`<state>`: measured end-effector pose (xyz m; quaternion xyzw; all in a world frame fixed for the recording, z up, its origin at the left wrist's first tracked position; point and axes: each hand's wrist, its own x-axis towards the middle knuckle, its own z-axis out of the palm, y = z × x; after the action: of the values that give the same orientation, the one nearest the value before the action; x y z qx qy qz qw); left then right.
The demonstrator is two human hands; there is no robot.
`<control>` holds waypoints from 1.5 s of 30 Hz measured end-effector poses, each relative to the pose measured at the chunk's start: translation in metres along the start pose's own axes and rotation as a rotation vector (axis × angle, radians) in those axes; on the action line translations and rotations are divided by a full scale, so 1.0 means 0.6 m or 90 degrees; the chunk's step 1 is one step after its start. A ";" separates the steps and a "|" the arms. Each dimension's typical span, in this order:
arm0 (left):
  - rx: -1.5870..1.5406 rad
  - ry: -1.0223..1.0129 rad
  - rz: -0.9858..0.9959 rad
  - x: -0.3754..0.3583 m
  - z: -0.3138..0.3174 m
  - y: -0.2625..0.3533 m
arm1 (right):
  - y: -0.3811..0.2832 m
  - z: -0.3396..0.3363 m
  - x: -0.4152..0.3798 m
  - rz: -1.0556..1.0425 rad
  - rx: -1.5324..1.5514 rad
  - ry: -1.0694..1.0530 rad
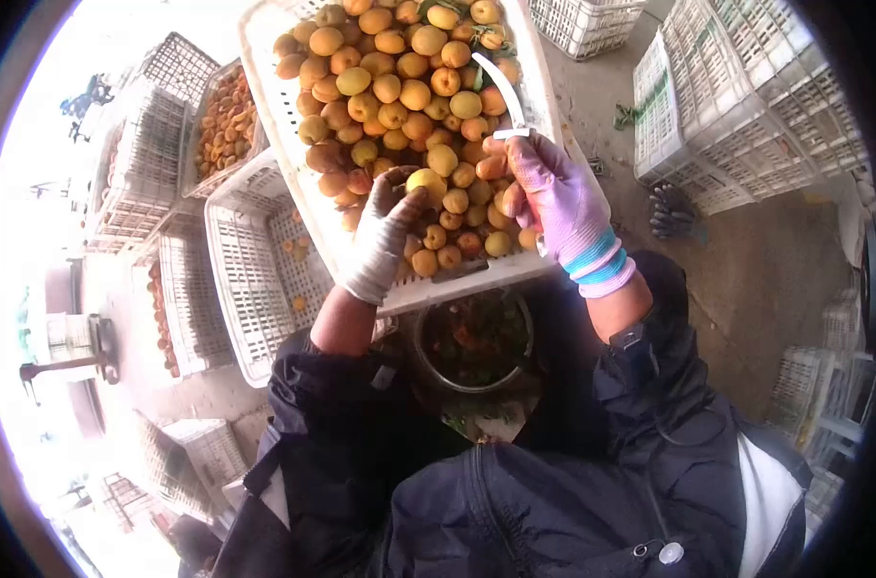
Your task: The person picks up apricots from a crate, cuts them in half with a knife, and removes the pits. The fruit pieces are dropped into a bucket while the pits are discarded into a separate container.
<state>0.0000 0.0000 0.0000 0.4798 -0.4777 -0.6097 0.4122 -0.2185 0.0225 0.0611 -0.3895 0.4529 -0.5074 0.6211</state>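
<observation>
Orange-yellow apricots (390, 89) fill a white plastic crate (542, 58) in front of me. My left hand (385, 231), in a white glove with dark fingertips, is over the near left part of the fruit, its thumb and fingers closed around a yellowish apricot (426, 183). My right hand (558, 197), in a pinkish-purple glove with a blue-striped cuff, grips a knife (500, 87). The pale curved blade points up and away over the fruit. Most of its handle is hidden in my fist. A few green leaves lie among the apricots at the far end.
A second white crate (250, 279) with a few fruits stands at left. A round metal basin (471, 385) with leafy scraps sits below, between my legs. Stacked crates (746, 96) stand at right, near a dark glove (671, 212). More fruit-filled crates (228, 120) are at far left.
</observation>
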 end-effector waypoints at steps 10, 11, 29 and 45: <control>-0.423 -0.061 0.034 -0.032 -0.033 0.032 | 0.052 0.076 -0.010 -0.065 -0.157 -0.096; -0.425 -0.058 0.036 -0.028 -0.039 0.029 | 0.063 0.081 -0.007 -0.116 -0.214 -0.084; -0.287 0.016 0.114 -0.021 -0.046 0.028 | 0.046 0.093 -0.004 -0.262 -0.443 -0.018; -0.212 0.030 0.166 -0.028 -0.033 0.039 | 0.061 0.105 -0.007 -0.283 -0.520 -0.044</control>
<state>0.0239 0.0076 0.0245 0.3532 -0.4187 -0.6102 0.5724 -0.1485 0.0349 0.0453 -0.7066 0.5002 -0.3949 0.3076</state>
